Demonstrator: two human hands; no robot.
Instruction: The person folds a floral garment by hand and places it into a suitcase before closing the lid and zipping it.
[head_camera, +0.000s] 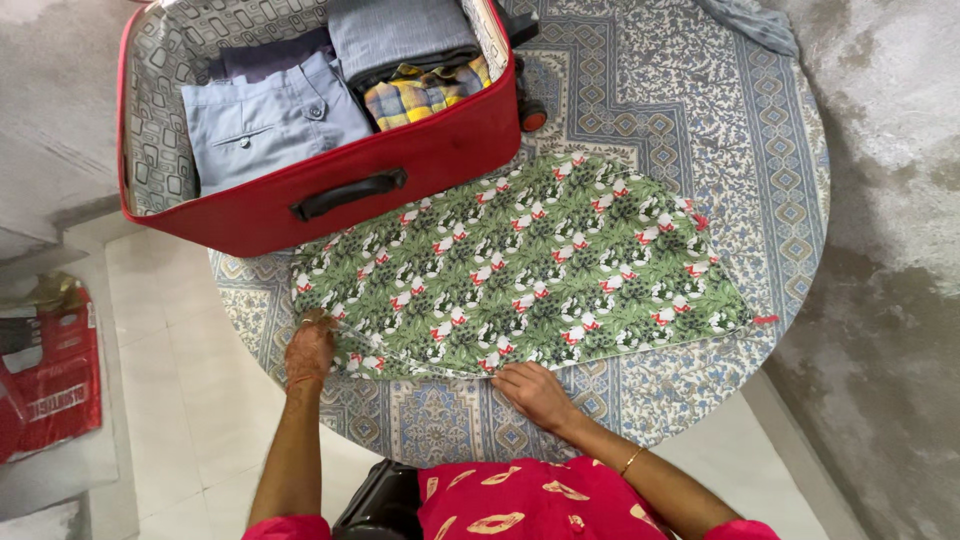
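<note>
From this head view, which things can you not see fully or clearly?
- Left hand: fingertips bend over the floral garment edge, so whether they pinch it is unclear.
- Red suitcase: top cut off by the picture edge; lower layers hidden under the folded clothes.
- Red bag on the floor: cut off at the left edge.
- Grey cloth: cut off at the top edge.

We see a round table (770, 150) under a blue patterned cloth (660, 90). A green floral garment (530, 265) lies flat at its centre. The left hand (310, 350) pinches the garment's corner at eight o'clock; the right hand (535, 392) rests flat on its near hem at six o'clock. An open red suitcase (400, 165) sits at eleven o'clock, touching the garment's far edge, with folded blue trousers (270, 120), a grey fold (400, 35) and a yellow plaid piece (425, 92) inside. A red bag (50, 380) lies on the floor at nine o'clock.
</note>
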